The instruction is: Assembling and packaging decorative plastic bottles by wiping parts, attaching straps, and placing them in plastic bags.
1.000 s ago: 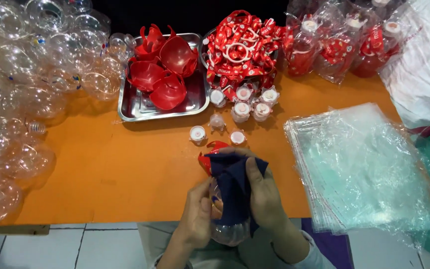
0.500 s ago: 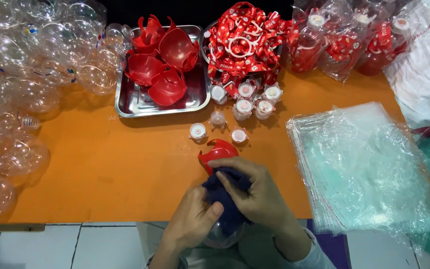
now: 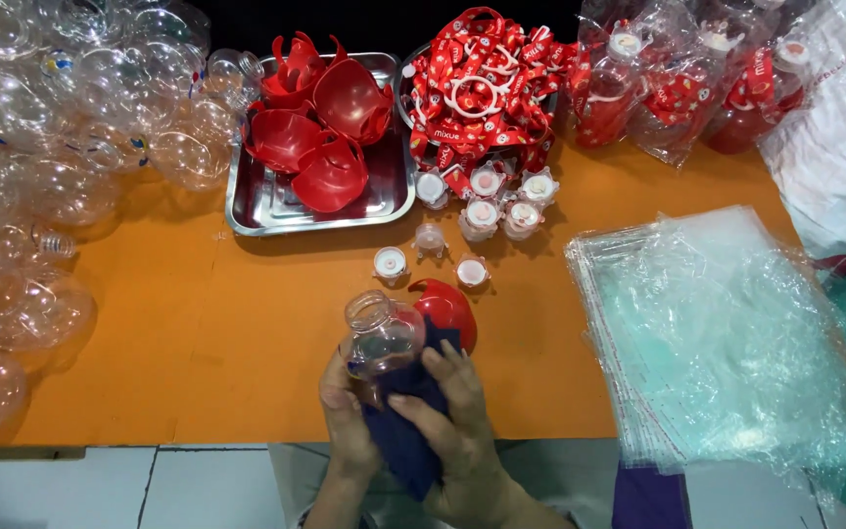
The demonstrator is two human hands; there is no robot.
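A clear round plastic bottle (image 3: 382,338) with an open neck is held up over the near edge of the orange table (image 3: 198,343). My left hand (image 3: 343,411) grips it from below and behind. My right hand (image 3: 450,407) presses a dark blue cloth (image 3: 408,431) against its side. Just behind the bottle a red cup-shaped shell (image 3: 447,306) lies on the table. Small white-and-clear caps (image 3: 390,263) stand a little farther back.
A steel tray (image 3: 247,211) holds several red shells. Behind it lies a heap of red straps (image 3: 482,83). Clear bottles (image 3: 61,167) pile up at the left. Bagged finished bottles (image 3: 678,88) stand at the back right, and a stack of clear bags (image 3: 727,323) lies at the right.
The bottle has risen out of the cloth and turned neck-up toward the left. My hands have shifted with the cloth lower on the bottle.
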